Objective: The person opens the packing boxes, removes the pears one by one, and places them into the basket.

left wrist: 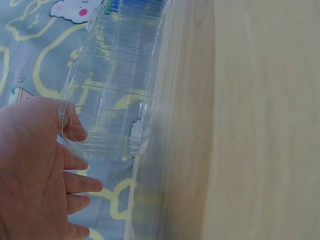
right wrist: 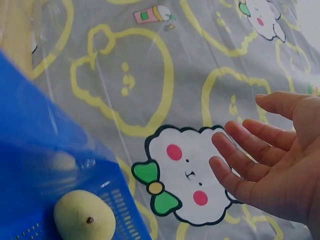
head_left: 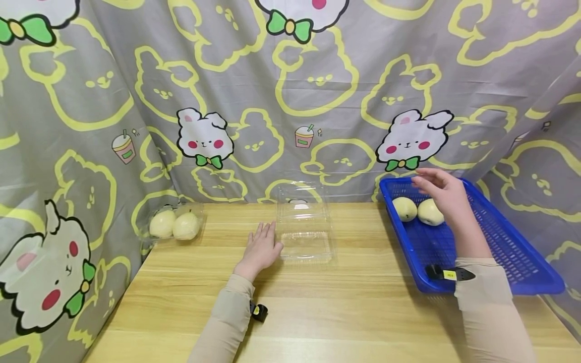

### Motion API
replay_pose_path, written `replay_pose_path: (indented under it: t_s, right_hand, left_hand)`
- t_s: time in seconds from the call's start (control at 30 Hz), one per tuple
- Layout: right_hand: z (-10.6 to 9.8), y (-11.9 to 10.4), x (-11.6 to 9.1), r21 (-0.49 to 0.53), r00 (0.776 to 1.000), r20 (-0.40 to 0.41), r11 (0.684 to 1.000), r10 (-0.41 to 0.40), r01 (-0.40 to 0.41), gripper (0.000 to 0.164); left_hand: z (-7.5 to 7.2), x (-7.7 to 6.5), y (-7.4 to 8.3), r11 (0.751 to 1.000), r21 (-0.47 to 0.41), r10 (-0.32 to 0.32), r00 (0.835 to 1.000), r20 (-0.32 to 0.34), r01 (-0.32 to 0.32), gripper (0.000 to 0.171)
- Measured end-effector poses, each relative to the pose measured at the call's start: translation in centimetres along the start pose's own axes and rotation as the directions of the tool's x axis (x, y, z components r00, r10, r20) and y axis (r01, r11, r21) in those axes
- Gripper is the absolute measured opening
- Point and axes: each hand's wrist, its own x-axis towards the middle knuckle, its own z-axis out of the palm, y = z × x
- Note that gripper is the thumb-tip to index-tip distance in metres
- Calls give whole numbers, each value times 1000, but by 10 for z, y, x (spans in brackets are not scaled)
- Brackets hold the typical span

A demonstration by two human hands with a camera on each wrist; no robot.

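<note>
My left hand, fingers extended, touches the left side of a clear plastic clamshell box standing with its lid raised on the table. In the left wrist view the thumb lies at the rim of the box, partly seen through the plastic. My right hand hovers over the far part of a blue plastic basket. Its fingers are loosely bent and hold nothing, as the right wrist view shows. Two pale yellow pears lie in the basket's far left corner, one partly behind the hand.
At the table's far left stands another clear box with two pears inside. A grey patterned curtain hangs behind and beside the wooden table. Each wrist wears a strap with a small black device.
</note>
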Motion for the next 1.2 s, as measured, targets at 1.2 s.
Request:
replay_pose_path:
  t_s: [1.2]
  right_hand:
    - [48, -24, -38, 238, 981, 106, 962, -162, 134, 36]
  left_hand:
    - [0, 2, -1, 999, 41, 28, 999, -37, -27, 64]
